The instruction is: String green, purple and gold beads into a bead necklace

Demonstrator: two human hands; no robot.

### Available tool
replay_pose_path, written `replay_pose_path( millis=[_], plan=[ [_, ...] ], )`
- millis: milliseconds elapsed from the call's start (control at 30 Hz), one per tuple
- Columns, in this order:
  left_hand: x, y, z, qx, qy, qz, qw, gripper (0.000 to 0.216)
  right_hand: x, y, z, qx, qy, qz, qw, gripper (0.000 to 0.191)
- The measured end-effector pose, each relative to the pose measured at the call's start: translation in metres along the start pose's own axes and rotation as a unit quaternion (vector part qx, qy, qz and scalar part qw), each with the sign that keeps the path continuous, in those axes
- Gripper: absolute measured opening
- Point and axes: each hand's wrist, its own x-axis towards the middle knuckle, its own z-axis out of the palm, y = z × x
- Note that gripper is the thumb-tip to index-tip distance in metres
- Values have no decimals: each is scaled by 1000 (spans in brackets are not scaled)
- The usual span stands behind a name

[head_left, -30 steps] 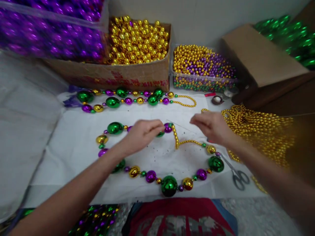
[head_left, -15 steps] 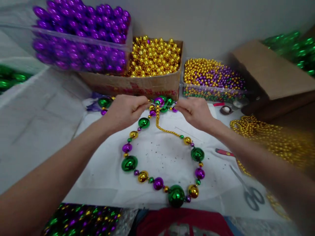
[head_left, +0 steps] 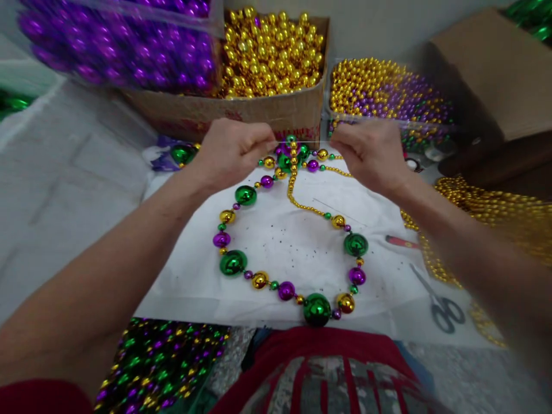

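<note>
A thin thread (head_left: 307, 141) is stretched level between my two closed hands. My left hand (head_left: 239, 146) pinches its left end, and my right hand (head_left: 366, 152) grips the other. At the thread's middle, just above the table, sit a small green bead and the top of a gold bead strand (head_left: 293, 167). Below lies a looped necklace (head_left: 317, 309) of green, purple and gold balls on white cloth, joined to that gold strand at its right side. Behind the thread, more bead strands (head_left: 313, 165) lie bunched, partly hidden by my hands.
Scissors (head_left: 444, 310) and a red-handled tool (head_left: 401, 242) lie to the right near piled gold bead strings (head_left: 487, 201). At the back stand a cardboard box (head_left: 259, 115) of gold balls, a bin of purple balls (head_left: 121, 52) and a tub of small mixed beads (head_left: 383, 86).
Both hands have risen and drawn slightly farther apart, keeping the thread taut. The gold strand's top and the green bead now hang higher. My view has tilted down.
</note>
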Motion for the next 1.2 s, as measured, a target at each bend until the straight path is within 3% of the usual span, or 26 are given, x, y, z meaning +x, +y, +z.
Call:
replay_pose_path(
  millis=[67,167,300,400,500,600,700,767,833,933,1033,1200],
  plan=[
    [-3,3,6,-5,-19,9,1000,28,-8,0,5,14,-15,-1,1000,32],
    [-21,8,40,-45,-51,20,997,25,-35,-5,24,47,-54,-9,997,28],
    [-48,13,79,-130,-96,3,987,25,-66,-15,45,160,-120,50,979,25],
    [-59,16,82,-202,-154,-26,967,26,-81,-22,48,220,-151,79,961,21],
    [-68,21,76,-263,-174,-48,948,25,-98,-33,47,292,-167,109,935,23],
    [-85,37,74,-302,-156,-88,936,24,-125,-51,40,340,-160,147,915,28],
    [-114,71,81,-351,-121,-152,916,25,-157,-66,25,340,-147,150,917,25],
    [-137,99,88,-369,-83,-191,906,25,-180,-73,14,329,-155,107,925,19],
    [-158,126,96,-334,-33,-201,920,24,-203,-77,6,307,-183,52,932,19],
    [-175,157,112,-271,39,-191,943,22,-231,-85,4,252,-227,4,941,42],
    [-177,172,131,-226,86,-173,955,21,-248,-93,15,177,-217,-16,960,54],
    [-170,176,151,-188,125,-149,963,22,-256,-100,32,88,-161,41,982,34]
  ],
)
